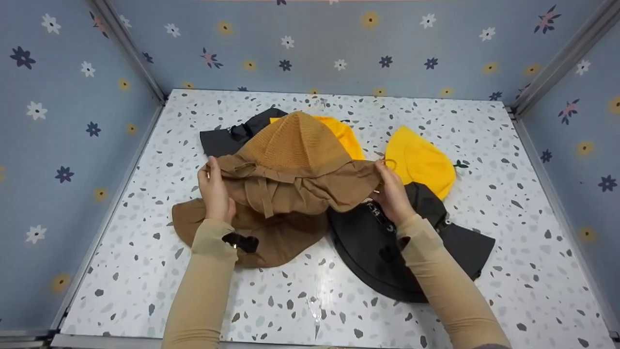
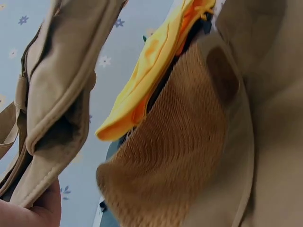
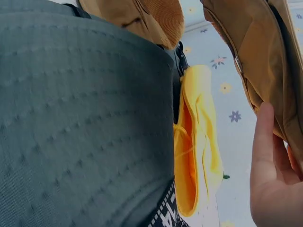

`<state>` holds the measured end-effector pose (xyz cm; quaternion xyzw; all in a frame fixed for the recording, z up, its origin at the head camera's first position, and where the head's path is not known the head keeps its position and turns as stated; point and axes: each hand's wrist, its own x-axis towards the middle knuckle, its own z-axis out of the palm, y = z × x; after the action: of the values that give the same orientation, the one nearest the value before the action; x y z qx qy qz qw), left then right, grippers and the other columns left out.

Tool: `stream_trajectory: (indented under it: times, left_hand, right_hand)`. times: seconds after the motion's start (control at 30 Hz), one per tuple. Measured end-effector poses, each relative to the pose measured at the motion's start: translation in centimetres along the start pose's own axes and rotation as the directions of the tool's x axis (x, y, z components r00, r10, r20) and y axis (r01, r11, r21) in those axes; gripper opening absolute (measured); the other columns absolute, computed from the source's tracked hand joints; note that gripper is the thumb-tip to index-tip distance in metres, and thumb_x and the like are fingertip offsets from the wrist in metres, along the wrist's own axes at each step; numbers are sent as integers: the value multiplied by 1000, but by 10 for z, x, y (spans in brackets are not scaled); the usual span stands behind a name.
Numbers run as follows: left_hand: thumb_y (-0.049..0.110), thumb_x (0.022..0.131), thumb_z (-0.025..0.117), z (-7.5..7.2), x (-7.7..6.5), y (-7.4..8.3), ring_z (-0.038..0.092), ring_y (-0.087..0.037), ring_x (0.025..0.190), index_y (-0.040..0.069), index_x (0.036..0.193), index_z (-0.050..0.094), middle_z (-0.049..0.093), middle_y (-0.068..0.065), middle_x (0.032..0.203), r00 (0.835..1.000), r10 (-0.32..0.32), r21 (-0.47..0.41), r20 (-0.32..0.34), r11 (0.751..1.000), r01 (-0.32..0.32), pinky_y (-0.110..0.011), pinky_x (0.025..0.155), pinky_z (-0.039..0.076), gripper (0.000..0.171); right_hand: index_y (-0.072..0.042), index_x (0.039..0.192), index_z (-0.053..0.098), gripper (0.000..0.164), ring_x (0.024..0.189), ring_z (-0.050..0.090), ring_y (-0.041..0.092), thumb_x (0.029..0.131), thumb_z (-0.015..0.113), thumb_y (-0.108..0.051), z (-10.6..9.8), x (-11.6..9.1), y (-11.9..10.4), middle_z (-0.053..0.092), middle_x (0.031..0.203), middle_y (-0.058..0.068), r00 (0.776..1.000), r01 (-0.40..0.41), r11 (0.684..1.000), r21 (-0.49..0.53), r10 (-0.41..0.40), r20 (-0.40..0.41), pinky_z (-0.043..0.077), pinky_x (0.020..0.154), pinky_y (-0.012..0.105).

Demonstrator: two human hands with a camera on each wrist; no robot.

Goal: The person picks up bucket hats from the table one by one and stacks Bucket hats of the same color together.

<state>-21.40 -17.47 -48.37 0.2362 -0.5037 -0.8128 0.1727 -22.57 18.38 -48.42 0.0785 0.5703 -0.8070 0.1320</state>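
A brown cloth hat with a gathered, ruffled brim (image 1: 310, 194) is held up between the two hands, raised above the white speckled desk (image 1: 271, 300). The left hand (image 1: 215, 191) pinches its left edge, thumb on the upper side; the right hand (image 1: 393, 194) pinches its right edge between thumb and fingers. Both are nearly closed, with only the cloth between, and the hat spans the gap. A tan ribbed-knit crown (image 1: 300, 145) rises just beyond the cloth; whether it joins the held piece I cannot tell. Below and nearer, to the left, spreads a brown cloth brim (image 1: 281, 245). Beneath the right hand lies a dark wide-brimmed hat with white lettering (image 1: 373, 257), and just beyond it, to the far right, a yellow cloth hat with a green sprig (image 1: 416, 160)
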Motion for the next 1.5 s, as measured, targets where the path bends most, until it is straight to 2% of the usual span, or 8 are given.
stream_trajectory:
  times: [0.27,0.47,0.73,0.9,1.07,1.2,1.33,1.5]
  left_hand:
    - [38,104,45,-33,8,6,32,-15,142,10,129,44,38,-7,148,998,13,110,-60,994,-6,-25,118,27,37]
    - [39,104,43,-60,11,9,29,-12,145,8,144,38,33,-4,156,990,-76,117,-119,989,90,-20,119,25,50]
    - [32,104,43,-82,14,17,47,-9,118,15,108,48,51,7,112,977,-80,45,-196,995,90,-19,105,39,18]
    - [30,105,43,-91,14,21,49,-7,109,14,104,48,50,7,108,968,-122,51,-219,989,137,-18,99,40,17]
    - [30,106,41,-102,13,20,44,-7,108,13,99,44,45,6,108,962,-135,96,-236,982,161,-18,96,37,19]
    - [33,106,38,-108,16,20,38,-10,131,11,124,46,42,-1,140,951,-164,152,-261,966,209,-15,107,32,30]
    - [35,107,35,-111,17,20,29,-11,145,9,152,30,28,-3,160,941,-202,195,-271,946,260,-16,116,27,52]
    - [36,106,36,-116,17,19,43,-11,120,13,113,48,47,4,122,928,-225,228,-298,927,298,-19,105,36,26]
  right_hand:
    - [-6,117,66,33,82,69,15,104,52,-33,13,-5,20,71,96,1,999,42,980,-195,-39,21,59,72,33]
    - [-4,109,69,26,72,70,17,104,54,-24,22,-8,35,71,93,5,995,67,976,-207,-50,85,61,66,34]
    - [-7,104,71,20,66,68,19,102,57,-21,34,-12,49,71,88,5,986,36,979,-203,-2,164,60,59,33]
    - [-11,86,72,17,58,65,17,99,62,-17,39,-13,58,69,71,4,984,31,972,-234,11,178,56,51,28]
    - [-13,69,61,26,55,64,15,94,68,-12,41,-14,65,66,62,1,978,55,953,-298,9,207,53,47,24]
    - [-14,65,52,33,51,61,12,91,71,-10,42,-15,68,63,60,-1,973,83,935,-346,-2,229,51,45,23]
    - [-13,65,52,32,48,59,12,90,72,-10,44,-16,73,62,59,-1,973,98,913,-396,-6,229,49,43,23]
    - [-13,69,49,32,46,59,11,90,73,-11,46,-16,78,60,58,-1,979,90,878,-470,9,205,49,42,23]
